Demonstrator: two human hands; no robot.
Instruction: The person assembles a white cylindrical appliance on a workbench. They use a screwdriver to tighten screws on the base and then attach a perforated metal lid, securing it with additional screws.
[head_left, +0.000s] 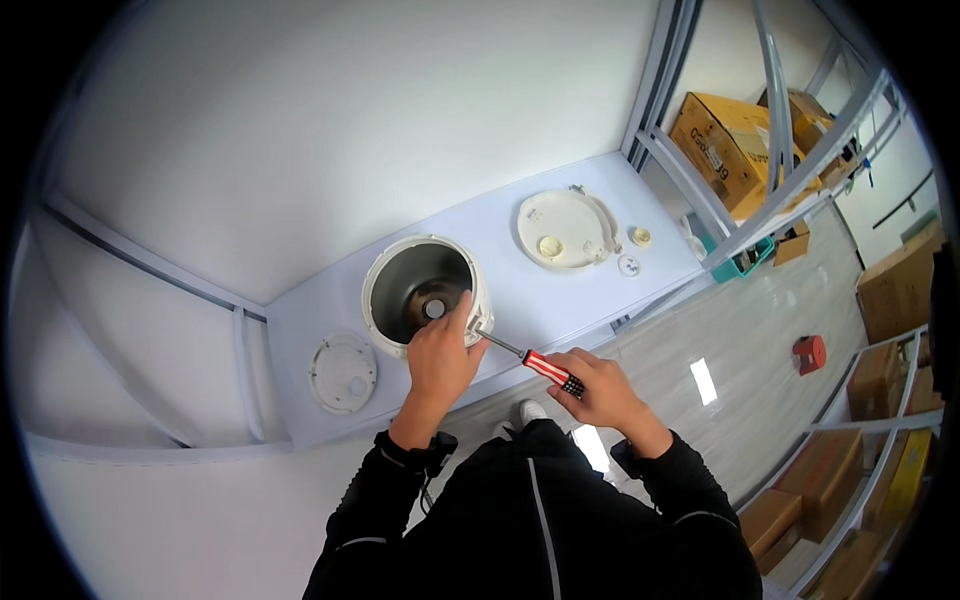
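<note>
A person in a black jacket works with both hands at an open white cylindrical appliance body (410,280) standing on a pale tabletop (530,310). The left hand (443,352) lies over the body's near right rim, index finger stretched out along it and thumb pointing toward the tip of a screwdriver (545,367); whether its other fingers grip the rim cannot be told. The right hand (598,388) is closed around the end of the screwdriver's red, white and black handle, the shaft running leftward to a fitting (474,325) on the body's near right side. Inside the dark grey metal cavity, a small round piece (434,309) sits at the bottom.

To the left of the body, a white round plate (343,373) lies flat near the tabletop's left end. Farther right rests a larger white round cover (565,230), bearing a cream-coloured cap (550,247); a second cream-coloured piece (640,236) and a small white disc (628,265) lie just to its right. Beyond the tabletop's right end, a yellow carton (738,150) sits on a rack above a teal bin (745,262), while a red stool (809,354) stands on the grey floor (660,400).
</note>
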